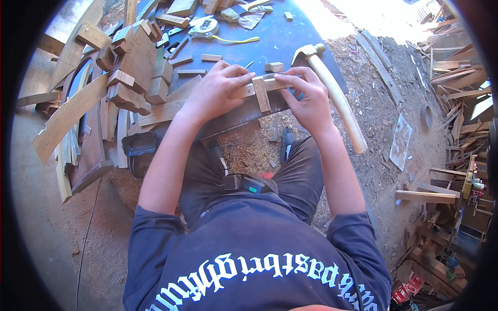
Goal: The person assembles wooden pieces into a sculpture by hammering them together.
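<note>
At the near edge of the blue worktable [295, 31], my left hand [218, 90] has its fingers closed on a light wooden strip [241, 92]. My right hand [306, 98] grips the same strip farther right, thumb and fingers around it. Between my hands a short wooden slat [261, 95] lies crosswise over the strip. A dark board [223, 124] is beneath them. Just right of my right hand a claw hammer [337, 93] with a pale wooden handle rests on the table's edge. A small wood block [274, 67] sits just beyond my fingertips.
Stacked blocks and planks [132, 57] crowd the left. A tape measure [204, 28] and small offcuts lie on the tabletop. At the right are a heap of scrap wood [456, 78] and some machinery [472, 202]. Wood shavings cover the ground [264, 145].
</note>
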{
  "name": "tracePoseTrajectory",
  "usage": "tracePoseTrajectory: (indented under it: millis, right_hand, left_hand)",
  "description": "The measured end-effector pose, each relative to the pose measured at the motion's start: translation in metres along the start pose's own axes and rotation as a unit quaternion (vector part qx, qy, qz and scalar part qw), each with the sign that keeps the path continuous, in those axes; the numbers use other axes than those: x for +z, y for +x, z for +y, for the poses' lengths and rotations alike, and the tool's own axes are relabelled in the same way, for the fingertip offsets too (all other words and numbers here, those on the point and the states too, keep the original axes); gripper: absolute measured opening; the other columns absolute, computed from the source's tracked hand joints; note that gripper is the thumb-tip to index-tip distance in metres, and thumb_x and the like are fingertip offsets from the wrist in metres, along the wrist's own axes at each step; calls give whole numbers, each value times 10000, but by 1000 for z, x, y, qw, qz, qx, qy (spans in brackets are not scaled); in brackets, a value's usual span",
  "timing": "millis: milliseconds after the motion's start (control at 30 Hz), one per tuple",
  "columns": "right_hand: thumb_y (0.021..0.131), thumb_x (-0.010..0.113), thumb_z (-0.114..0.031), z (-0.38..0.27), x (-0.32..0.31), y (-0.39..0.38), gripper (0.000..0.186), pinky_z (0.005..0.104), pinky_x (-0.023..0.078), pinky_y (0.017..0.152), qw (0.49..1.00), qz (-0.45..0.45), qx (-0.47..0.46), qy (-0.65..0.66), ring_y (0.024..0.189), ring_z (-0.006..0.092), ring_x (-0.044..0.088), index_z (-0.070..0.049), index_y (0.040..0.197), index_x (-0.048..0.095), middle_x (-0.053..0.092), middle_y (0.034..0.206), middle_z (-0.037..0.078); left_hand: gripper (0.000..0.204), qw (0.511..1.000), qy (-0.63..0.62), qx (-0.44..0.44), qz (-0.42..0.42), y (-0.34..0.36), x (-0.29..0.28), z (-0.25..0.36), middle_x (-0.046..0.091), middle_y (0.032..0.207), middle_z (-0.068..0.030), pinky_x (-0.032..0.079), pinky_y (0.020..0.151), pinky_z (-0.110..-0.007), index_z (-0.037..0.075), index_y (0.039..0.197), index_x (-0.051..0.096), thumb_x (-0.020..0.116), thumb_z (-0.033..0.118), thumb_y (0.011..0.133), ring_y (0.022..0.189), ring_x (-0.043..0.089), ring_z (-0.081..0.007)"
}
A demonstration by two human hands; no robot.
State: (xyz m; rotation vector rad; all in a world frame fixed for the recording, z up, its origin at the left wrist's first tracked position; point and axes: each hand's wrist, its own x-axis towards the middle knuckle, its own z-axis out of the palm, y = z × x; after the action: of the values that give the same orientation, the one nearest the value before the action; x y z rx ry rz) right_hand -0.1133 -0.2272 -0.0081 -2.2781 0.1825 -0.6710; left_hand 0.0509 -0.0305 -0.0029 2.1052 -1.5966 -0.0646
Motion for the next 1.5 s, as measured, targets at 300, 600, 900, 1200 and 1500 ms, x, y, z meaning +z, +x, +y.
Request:
tracePoseTrajectory:
  millis: [300, 600, 900, 1200, 1500]
  right_hand:
    - [768, 868, -81, -43, -31, -27, 374, 349, 577, 804, 995, 59, -68, 43, 883, 185, 692, -97, 1134, 792, 664, 1185, 119]
    - [751, 848, 99, -84, -52, -59, 597, 293, 609, 919, 941, 138, -41, 306, 1057, 167, 650, 46, 1295, 607, 663, 1163, 122]
    - [797, 817, 92, -107, -67, -58, 489, 288, 584, 902, 884, 136, 72, 442, 1015, 173, 691, 60, 1255, 647, 696, 1093, 119]
    - [739, 909, -79, -101, -60, -71, 632, 391, 542, 998, 914, 151, -104, 362, 1178, 307, 645, 20, 1307, 651, 626, 1312, 249]
    - [754, 874, -50, -107, -60, -87, 524, 486, 597, 963, 852, 88, -117, 503, 1235, 422, 623, -168, 1202, 628, 547, 1397, 307]
  left_hand:
    - [612, 979, 61, 65, 184, -31, -18, 65, 648, 1141, -39, 535, 911, -439, 106, 1232, 723, 830, 99, 629, 1108, 581, -306]
    - [695, 978, 35, 25, 204, -56, -63, 121, 648, 1134, -99, 507, 950, -442, 44, 1238, 724, 816, 47, 549, 1097, 600, -327]
    - [710, 977, 34, 12, 211, -62, -63, 138, 651, 1132, -69, 520, 885, -409, 72, 1246, 731, 825, 47, 543, 1042, 590, -297]
    - [659, 947, 113, 81, 290, -73, -64, 159, 682, 1111, -41, 534, 823, -400, 87, 1161, 783, 846, 124, 506, 1048, 604, -284]
    - [391, 899, 227, 140, 348, -77, -64, 160, 681, 1137, 63, 537, 769, -295, 200, 1158, 790, 845, 157, 774, 1129, 544, -241]
